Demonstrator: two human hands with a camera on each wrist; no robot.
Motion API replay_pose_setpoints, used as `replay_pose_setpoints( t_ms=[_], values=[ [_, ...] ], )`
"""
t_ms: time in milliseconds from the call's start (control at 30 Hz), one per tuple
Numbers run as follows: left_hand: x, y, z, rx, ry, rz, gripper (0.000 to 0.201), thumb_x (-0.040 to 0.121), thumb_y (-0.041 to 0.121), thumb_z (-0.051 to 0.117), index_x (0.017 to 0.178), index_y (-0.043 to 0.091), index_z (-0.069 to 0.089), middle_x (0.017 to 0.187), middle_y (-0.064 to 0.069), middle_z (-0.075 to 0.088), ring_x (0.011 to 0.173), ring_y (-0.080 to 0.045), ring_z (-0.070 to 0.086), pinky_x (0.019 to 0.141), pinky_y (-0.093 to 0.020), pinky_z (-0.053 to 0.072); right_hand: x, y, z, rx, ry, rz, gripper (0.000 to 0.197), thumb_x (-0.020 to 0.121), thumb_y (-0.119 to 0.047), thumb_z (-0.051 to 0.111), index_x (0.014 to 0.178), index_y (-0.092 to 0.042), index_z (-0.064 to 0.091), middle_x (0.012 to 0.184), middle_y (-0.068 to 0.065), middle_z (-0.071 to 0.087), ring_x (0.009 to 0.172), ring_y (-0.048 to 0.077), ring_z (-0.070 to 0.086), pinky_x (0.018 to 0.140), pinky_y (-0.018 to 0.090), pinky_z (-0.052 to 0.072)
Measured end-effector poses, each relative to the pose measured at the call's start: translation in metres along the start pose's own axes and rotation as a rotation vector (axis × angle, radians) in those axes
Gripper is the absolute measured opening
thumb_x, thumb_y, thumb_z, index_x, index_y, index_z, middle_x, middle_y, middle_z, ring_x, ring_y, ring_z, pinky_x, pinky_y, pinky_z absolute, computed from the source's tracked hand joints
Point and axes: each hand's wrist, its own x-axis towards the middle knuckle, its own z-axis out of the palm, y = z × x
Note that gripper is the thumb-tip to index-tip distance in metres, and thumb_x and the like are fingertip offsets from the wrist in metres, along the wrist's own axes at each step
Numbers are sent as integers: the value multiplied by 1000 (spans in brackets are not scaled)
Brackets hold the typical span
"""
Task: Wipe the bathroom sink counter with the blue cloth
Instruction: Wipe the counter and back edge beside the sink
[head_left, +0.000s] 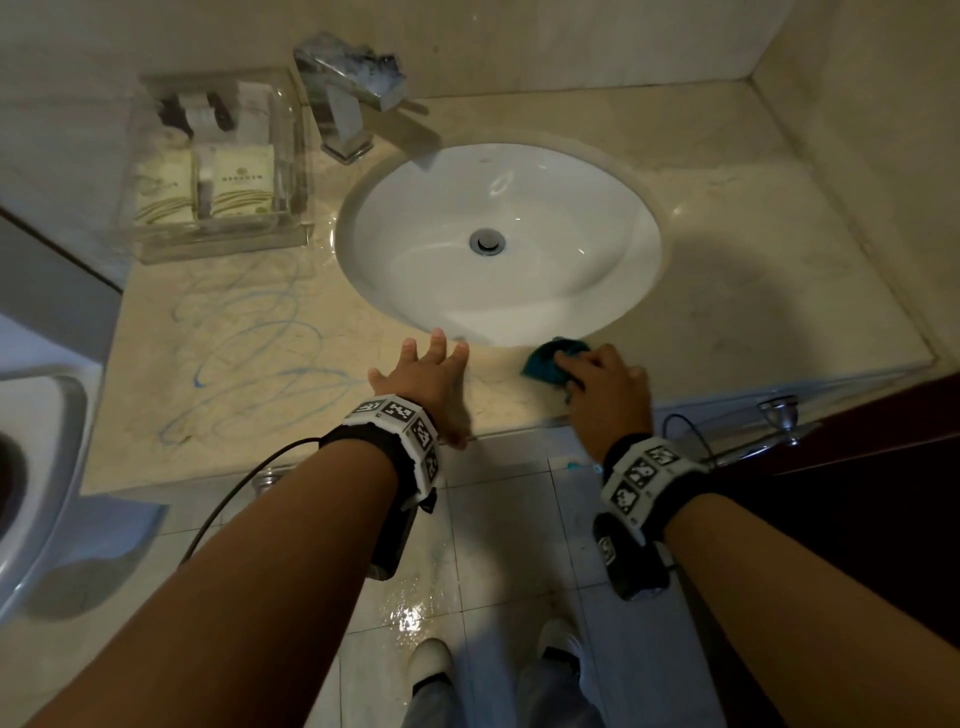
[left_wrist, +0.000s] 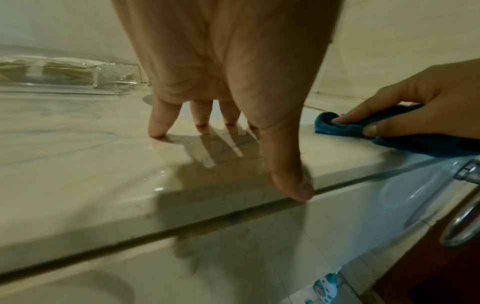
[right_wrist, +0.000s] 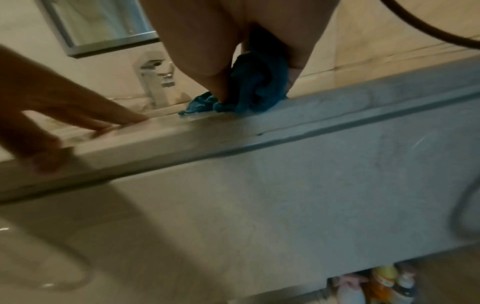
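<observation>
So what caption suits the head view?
Right hand grips blue cloth on counter beside sink; left hand braces.

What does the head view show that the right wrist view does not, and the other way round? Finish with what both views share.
Only the head view shows the white sink basin with its drain, the blue scribbles on the counter, the clear tray of toiletries and the toilet.

Only the right wrist view shows the mirror frame on the wall and bottles under the counter.

Both show the right hand gripping the blue cloth on the counter's front strip, the left hand resting with straight fingers beside it, and the faucet.
</observation>
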Motion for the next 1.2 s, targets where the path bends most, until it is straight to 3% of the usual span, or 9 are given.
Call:
replay_pose_setpoints(
  t_ms=[100,167,267,367,467,800,1033,1100,1200],
  values=[
    [-1,1,-2,3,-7,-7,120,66,40,82,150,33,-4,158,5,-14,146,-29,-8,110,-66,13,1,-3,4,62,-37,-116,35,91,-9,49,121,-23,61,119,7,52,102,35,46,85,19,24],
    [-3,1,-2,11,-7,-11,122,66,41,82,150,32,-6,158,4,-15,146,-30,-8,111,-66,13,10,10,-3,107,-64,-136,33,89,-9,52,117,-23,64,114,8,54,101,35,50,97,29,35],
    [-4,8,1,43,16,-43,121,66,44,81,150,29,-5,158,0,-15,146,-30,-9,112,-63,13,33,50,-25,100,11,5,33,91,-10,50,119,-24,62,116,11,51,101,39,51,97,44,43],
    [-2,29,5,76,113,-23,119,66,62,72,151,21,1,159,-4,-12,146,-29,-9,113,-61,7,54,90,-49,16,63,198,34,94,-15,47,124,-25,58,123,13,44,105,43,46,97,43,42],
    [4,55,12,35,131,79,111,71,60,69,151,23,2,160,-4,-6,146,-28,-4,115,-59,8,52,99,-56,-44,28,250,36,95,-14,45,128,-24,54,129,14,41,107,41,43,94,38,37],
    [13,63,14,-31,74,58,105,77,50,70,151,23,0,159,-3,-7,147,-28,-3,113,-58,12,10,69,-32,32,-91,-248,31,89,-12,53,115,-24,65,113,8,55,97,35,52,92,35,40],
    [14,63,16,-16,91,58,105,76,49,71,151,23,1,160,-4,-6,146,-29,-2,112,-60,13,50,144,-76,-96,51,149,35,94,-13,45,126,-21,57,122,17,49,100,44,51,93,43,43],
    [14,63,16,-14,87,56,105,76,50,70,151,23,1,159,-3,-7,146,-29,-2,112,-60,13,44,136,-68,-124,28,165,37,94,-13,44,129,-20,53,126,18,47,102,42,50,90,36,36],
    [14,63,16,-20,81,55,106,76,50,70,151,24,1,159,-3,-7,146,-29,-2,112,-60,11,31,106,-49,-77,-3,129,37,93,-19,44,128,-22,52,126,16,46,93,33,49,73,24,24]
  ],
)
